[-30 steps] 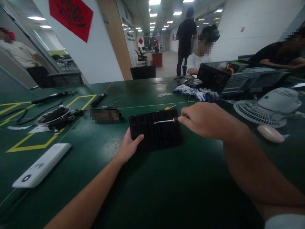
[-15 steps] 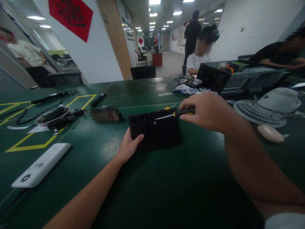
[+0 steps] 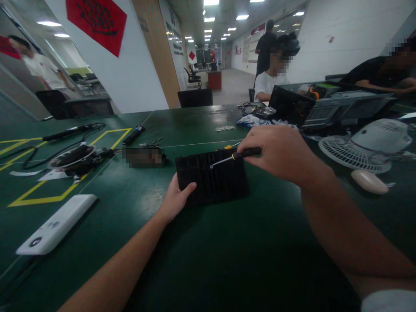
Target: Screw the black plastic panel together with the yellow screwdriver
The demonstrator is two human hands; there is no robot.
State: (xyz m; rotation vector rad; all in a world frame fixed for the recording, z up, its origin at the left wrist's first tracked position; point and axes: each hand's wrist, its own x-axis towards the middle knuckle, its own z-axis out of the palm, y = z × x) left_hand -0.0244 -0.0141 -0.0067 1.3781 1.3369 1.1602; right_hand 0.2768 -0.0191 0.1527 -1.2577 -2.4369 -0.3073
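Observation:
A flat black ribbed plastic panel is tilted up over the green table. My left hand grips its left edge, thumb on the near face and fingers hidden behind. In my right hand is a screwdriver with a black and yellow handle, pointing left. Its tip meets a small round metal screw in the panel's upper middle. Just behind the panel's top edge, part of another yellow-handled tool shows.
On the left lie a white power strip, a coil of cable and a blurred-out object. To the right are a white fan grille, a beige oval piece and an opened metal case. Several people are around.
The screwdriver has shifted slightly left and down, so its tip now touches the screw. My left hand and the panel have stayed put. People in the background have moved.

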